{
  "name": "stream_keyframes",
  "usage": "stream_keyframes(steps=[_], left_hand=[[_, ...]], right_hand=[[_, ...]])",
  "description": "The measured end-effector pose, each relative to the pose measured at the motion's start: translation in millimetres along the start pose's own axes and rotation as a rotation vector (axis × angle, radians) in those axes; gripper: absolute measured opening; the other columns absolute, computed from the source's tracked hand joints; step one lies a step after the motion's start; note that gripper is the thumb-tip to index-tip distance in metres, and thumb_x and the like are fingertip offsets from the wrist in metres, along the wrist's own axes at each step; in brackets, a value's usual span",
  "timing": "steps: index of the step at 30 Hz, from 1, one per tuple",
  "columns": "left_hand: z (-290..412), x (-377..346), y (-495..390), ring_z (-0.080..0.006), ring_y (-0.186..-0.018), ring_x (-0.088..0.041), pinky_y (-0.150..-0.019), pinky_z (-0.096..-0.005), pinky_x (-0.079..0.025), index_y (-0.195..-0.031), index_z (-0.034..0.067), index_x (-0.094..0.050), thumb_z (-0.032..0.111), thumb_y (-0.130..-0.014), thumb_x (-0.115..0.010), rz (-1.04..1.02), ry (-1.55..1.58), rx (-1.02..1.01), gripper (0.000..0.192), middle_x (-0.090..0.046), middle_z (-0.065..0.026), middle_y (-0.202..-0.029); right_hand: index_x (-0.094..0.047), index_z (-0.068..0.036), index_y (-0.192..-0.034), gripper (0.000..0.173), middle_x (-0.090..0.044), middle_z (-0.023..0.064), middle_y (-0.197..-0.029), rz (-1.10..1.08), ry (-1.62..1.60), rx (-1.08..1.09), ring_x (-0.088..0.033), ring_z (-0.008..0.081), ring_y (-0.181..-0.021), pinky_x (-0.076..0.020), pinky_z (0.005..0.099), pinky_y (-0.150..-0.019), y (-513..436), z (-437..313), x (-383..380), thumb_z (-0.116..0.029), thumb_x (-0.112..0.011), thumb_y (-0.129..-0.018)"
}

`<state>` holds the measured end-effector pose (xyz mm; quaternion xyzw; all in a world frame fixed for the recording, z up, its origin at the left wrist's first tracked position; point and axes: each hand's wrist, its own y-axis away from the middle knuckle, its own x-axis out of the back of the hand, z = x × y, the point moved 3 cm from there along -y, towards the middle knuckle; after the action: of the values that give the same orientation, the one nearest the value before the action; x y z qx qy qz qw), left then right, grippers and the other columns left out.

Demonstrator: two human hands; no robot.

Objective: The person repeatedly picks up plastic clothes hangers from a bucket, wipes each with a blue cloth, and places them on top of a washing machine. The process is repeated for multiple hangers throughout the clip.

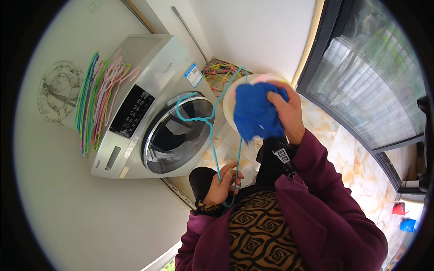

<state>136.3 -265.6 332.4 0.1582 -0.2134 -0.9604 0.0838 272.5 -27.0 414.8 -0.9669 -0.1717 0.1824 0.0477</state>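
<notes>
My left hand (222, 184) grips a turquoise clothes hanger (211, 135) near one end, close to my lap. The hanger's hook points towards the washing machine, and its other end reaches up past the blue cloth. Between the thumb and fingers of my right hand (286, 108) is a crumpled piece of blue cloth (256, 110). The cloth hangs in front of a pale round tub (230, 101), hiding much of it. Pinkish and yellowish things show at the tub's far side. Part of the hanger passes behind the cloth, so I cannot tell whether they touch.
A silver Haier front-loading washing machine (135, 149) stands on the left, its round door (179, 135) closed. Several coloured hangers (98, 101) lie on top. Behind the tub is an orange and green net (220, 76) beside a thin pole (191, 35). A dark-framed glass door (369, 84) is at right.
</notes>
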Motion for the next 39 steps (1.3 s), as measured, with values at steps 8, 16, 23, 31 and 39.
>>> stream_keyframes(steps=[8, 16, 23, 31, 39], left_hand=[[-1, -7, -4, -0.008, -0.075, -0.051, -0.057, -0.0216, -0.048, -0.138, -0.001, -0.043, 0.01, -0.102, -0.04, 0.002, -0.221, -0.112, 0.038, -0.057, -0.0062, -0.097], [0, 2, 18, -0.0095, -0.075, -0.055, -0.058, -0.0227, -0.049, -0.14, -0.002, -0.04, 0.007, -0.102, -0.039, -0.013, -0.411, -0.203, 0.039, -0.059, -0.008, -0.099], [5, -10, 32, -0.0144, -0.079, -0.056, -0.065, -0.0269, -0.051, -0.138, -0.002, -0.04, 0.016, -0.104, -0.038, -0.136, -0.226, -0.212, 0.038, -0.06, -0.0136, -0.102], [3, -8, 21, -0.0204, -0.081, -0.06, -0.065, -0.033, -0.055, -0.137, 0.001, -0.037, 0.021, -0.104, -0.039, -0.206, 0.009, -0.165, 0.039, -0.06, -0.0199, -0.103], [3, 15, 10, -0.028, -0.082, -0.063, -0.063, -0.0387, -0.055, -0.133, 0.002, -0.04, 0.027, -0.105, -0.035, -0.076, 0.23, -0.221, 0.037, -0.062, -0.0251, -0.105]], right_hand=[[-0.055, -0.009, -0.123, 0.048, -0.056, 0.0162, -0.119, -0.465, 0.451, 0.587, -0.052, 0.0379, -0.113, -0.0434, 0.043, -0.096, 7, -11, -73, -0.013, -0.064, -0.076], [-0.064, -0.014, -0.112, 0.039, -0.062, 0.0157, -0.098, -0.452, 0.777, 0.573, -0.06, 0.0365, -0.093, -0.0498, 0.0436, -0.081, -67, -2, -48, -0.011, -0.06, -0.072], [-0.063, -0.01, -0.115, 0.04, -0.066, 0.014, -0.097, 0.028, 0.854, 0.452, -0.063, 0.0285, -0.089, -0.0511, 0.0367, -0.08, -111, 0, 15, -0.01, -0.061, -0.075], [-0.061, 0.0, -0.111, 0.037, -0.066, 0.009, -0.086, 0.091, 0.22, -0.002, -0.062, 0.0157, -0.077, -0.0515, 0.0308, -0.072, -37, 52, 12, -0.011, -0.064, -0.075], [-0.059, -0.006, -0.123, 0.052, -0.063, 0.0113, -0.112, -0.473, 0.283, 0.117, -0.059, 0.0231, -0.107, -0.0456, 0.0363, -0.094, 52, 39, -37, -0.01, -0.064, -0.071]])
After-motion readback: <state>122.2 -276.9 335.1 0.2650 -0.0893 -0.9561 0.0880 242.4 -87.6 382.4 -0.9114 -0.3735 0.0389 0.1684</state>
